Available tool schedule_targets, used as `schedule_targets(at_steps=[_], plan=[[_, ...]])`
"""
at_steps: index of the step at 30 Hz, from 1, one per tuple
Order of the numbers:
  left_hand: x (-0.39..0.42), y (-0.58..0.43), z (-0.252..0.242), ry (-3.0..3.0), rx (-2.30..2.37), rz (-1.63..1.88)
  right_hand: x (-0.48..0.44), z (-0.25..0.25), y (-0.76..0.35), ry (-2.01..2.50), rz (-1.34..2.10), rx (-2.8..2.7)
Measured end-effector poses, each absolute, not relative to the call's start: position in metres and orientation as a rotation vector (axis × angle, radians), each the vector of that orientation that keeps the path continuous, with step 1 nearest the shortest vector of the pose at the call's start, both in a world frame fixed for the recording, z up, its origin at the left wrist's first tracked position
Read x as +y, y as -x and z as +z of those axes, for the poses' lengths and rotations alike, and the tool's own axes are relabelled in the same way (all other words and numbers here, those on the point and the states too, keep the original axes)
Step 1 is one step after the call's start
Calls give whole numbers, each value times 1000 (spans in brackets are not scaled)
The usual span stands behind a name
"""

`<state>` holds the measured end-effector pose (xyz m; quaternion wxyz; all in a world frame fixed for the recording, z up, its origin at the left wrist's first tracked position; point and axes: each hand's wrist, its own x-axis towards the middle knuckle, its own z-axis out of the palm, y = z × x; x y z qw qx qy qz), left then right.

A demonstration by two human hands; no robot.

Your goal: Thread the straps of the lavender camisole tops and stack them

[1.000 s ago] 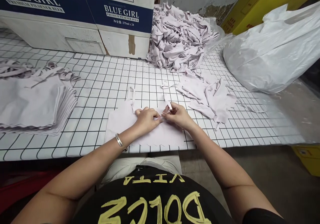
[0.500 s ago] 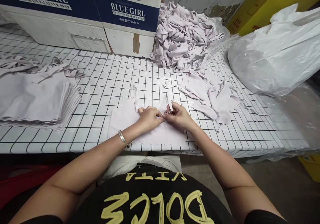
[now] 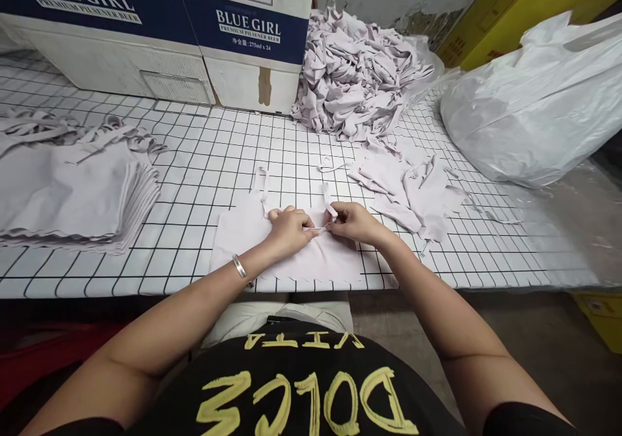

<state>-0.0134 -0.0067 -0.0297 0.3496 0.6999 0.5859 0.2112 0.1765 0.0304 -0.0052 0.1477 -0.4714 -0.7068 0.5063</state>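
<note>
Cloth piece (image 3: 238, 241) lies flat, lower centre of frame, at desk (image 3: 204, 164) edge. Left hand (image 3: 290, 230) & right hand (image 3: 357, 222): each grip pinched tight on its strap (image 3: 318, 229), stretched btwn them, prob. to straighten.

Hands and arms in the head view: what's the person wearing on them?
The left hand and right hand wear no gloves. The forearms are uncovered; black short sleeves show at the bottom edge. A plain silver bangle circles the left wrist.
</note>
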Motion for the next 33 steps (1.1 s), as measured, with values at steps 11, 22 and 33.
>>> schedule_targets(at_steps=[11, 22, 33], plan=[[-6, 12, -32, -1832, 1536, 556, 21, -26, -160, 1157, 1590, -1598], [-5, 13, -33, -1837, 1524, 569, 18, -33, -162, 1164, 1541, -1615], [-7, 12, -32, -1829, 1535, 581, 16, -28, -160, 1146, 1530, -1558]])
